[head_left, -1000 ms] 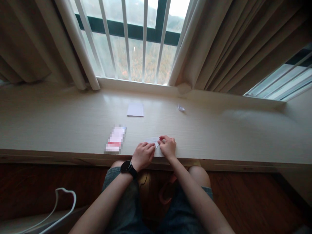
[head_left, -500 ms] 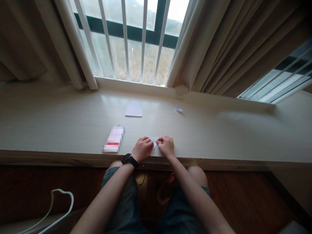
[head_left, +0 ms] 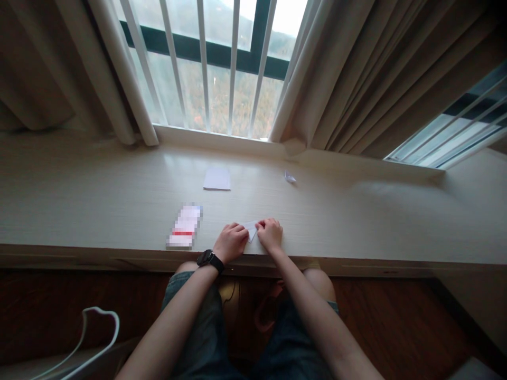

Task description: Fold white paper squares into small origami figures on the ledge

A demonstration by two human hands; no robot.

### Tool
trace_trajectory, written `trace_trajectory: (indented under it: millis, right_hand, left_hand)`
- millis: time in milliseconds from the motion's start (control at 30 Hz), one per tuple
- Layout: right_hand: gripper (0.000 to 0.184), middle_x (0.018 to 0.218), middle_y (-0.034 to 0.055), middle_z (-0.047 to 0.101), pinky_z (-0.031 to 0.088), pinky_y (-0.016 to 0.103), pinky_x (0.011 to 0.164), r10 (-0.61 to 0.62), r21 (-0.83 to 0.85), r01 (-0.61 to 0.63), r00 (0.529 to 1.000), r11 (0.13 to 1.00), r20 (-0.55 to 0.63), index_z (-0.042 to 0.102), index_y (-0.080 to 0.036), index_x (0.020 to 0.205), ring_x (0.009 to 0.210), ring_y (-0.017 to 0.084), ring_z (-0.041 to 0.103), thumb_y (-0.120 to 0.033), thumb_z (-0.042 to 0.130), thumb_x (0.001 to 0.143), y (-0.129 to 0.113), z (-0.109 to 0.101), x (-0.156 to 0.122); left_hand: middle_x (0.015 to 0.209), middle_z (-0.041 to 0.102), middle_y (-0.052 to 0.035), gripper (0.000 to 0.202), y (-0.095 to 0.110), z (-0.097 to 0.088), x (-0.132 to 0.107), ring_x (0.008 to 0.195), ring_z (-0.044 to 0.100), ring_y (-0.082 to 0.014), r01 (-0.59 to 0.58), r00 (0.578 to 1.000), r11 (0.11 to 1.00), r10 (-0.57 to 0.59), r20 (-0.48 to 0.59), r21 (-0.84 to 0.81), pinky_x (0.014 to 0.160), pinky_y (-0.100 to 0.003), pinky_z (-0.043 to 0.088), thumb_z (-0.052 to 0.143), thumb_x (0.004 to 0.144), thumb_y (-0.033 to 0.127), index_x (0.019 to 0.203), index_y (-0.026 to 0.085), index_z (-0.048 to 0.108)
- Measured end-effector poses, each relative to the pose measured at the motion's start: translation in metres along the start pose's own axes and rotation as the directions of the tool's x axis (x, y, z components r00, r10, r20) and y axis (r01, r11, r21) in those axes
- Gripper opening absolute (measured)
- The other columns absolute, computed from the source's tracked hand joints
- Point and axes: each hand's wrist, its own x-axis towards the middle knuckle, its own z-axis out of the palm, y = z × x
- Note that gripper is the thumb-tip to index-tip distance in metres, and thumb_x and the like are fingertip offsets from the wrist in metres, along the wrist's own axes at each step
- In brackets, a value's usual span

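Observation:
Between my two hands, near the front edge of the pale ledge [head_left: 336, 221], is a small folded piece of white paper [head_left: 251, 230] with a point toward me. My left hand [head_left: 231, 241], with a black watch [head_left: 209, 259] on the wrist, is closed on the paper's left side. Fingers of my right hand [head_left: 271, 234] pinch its upper right corner. Parts of the paper are hidden under my fingers. Farther back lie a stack of white paper squares [head_left: 217, 179] and a small folded paper piece [head_left: 290, 177].
A blurred-out phone-like object [head_left: 185, 227] lies left of my hands. Behind the ledge are a barred window [head_left: 214, 79] and beige curtains [head_left: 344, 79]. A white curved cable or handle [head_left: 116, 322] shows at lower left. My knees are under the ledge's front edge.
My right hand has shifted slightly up and away from me along the paper, so more of the folded paper shows between my hands. My left hand has stayed nearly still.

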Motion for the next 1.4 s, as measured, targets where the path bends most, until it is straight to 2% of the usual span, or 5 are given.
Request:
trace_trajectory:
  millis: [233, 467, 633, 1067, 1400]
  right_hand:
    - [0.016, 0.092, 0.0080, 0.068, 0.037, 0.029, 0.079, 0.052, -0.049, -0.049, 0.996, 0.998, 0.072, 0.067, -0.019, 0.082, 0.091, 0.021, 0.057, -0.028, 0.057, 0.088, -0.002, -0.005, 0.008]
    - [0.020, 0.087, 0.0044, 0.073, 0.038, 0.026, 0.072, 0.068, -0.030, -0.063, 0.965, 0.998, 0.254, 0.072, -0.022, 0.080, 0.084, 0.019, 0.061, -0.035, 0.058, 0.085, 0.001, -0.016, 0.015]
    - [0.017, 0.083, 0.0035, 0.074, 0.037, 0.025, 0.066, 0.072, -0.022, -0.068, 0.948, 0.997, 0.309, 0.075, -0.023, 0.077, 0.078, 0.018, 0.062, -0.033, 0.061, 0.081, -0.005, -0.021, 0.014]
    - [0.015, 0.077, 0.0035, 0.072, 0.037, 0.027, 0.075, 0.015, 0.017, -0.020, 0.956, 1.000, 0.294, 0.073, -0.023, 0.070, 0.085, 0.019, 0.059, -0.032, 0.063, 0.079, -0.027, -0.028, -0.034]
    - [0.018, 0.081, 0.0045, 0.074, 0.039, 0.025, 0.069, 0.102, -0.049, -0.092, 0.953, 0.995, 0.285, 0.076, -0.023, 0.076, 0.081, 0.019, 0.062, -0.031, 0.060, 0.077, -0.011, -0.020, 0.006]
  left_hand:
    - [0.087, 0.063, -0.0061, 0.016, 0.000, -0.001, 0.000, 0.092, 0.053, -0.0210, 0.015, 1.000, 1.000, -0.015, 0.006, -0.002, 0.084, -0.036, 0.041, 0.049, 0.090, 0.020, 0.083, 0.020, 0.063]
    - [0.087, 0.063, -0.0065, 0.016, 0.000, -0.001, 0.000, 0.093, 0.053, -0.0212, 0.019, 1.000, 1.000, -0.019, 0.006, -0.020, 0.084, -0.037, 0.041, 0.049, 0.090, 0.019, 0.084, 0.021, 0.064]
    - [0.085, 0.063, -0.0063, 0.017, -0.001, 0.000, 0.000, 0.091, 0.053, -0.0209, 0.009, 1.000, 1.000, -0.009, -0.005, -0.023, 0.083, -0.036, 0.041, 0.049, 0.091, 0.019, 0.084, 0.020, 0.064]
    - [0.088, 0.064, -0.0058, 0.015, -0.003, 0.002, 0.000, 0.094, 0.054, -0.0215, 0.005, 1.000, 0.999, -0.006, -0.008, -0.036, 0.083, -0.037, 0.042, 0.051, 0.090, 0.020, 0.085, 0.020, 0.065]
    - [0.086, 0.064, -0.0058, 0.018, -0.003, 0.003, -0.001, 0.092, 0.054, -0.0206, 0.005, 1.000, 1.000, -0.005, -0.003, -0.025, 0.084, -0.036, 0.042, 0.048, 0.092, 0.020, 0.083, 0.020, 0.064]
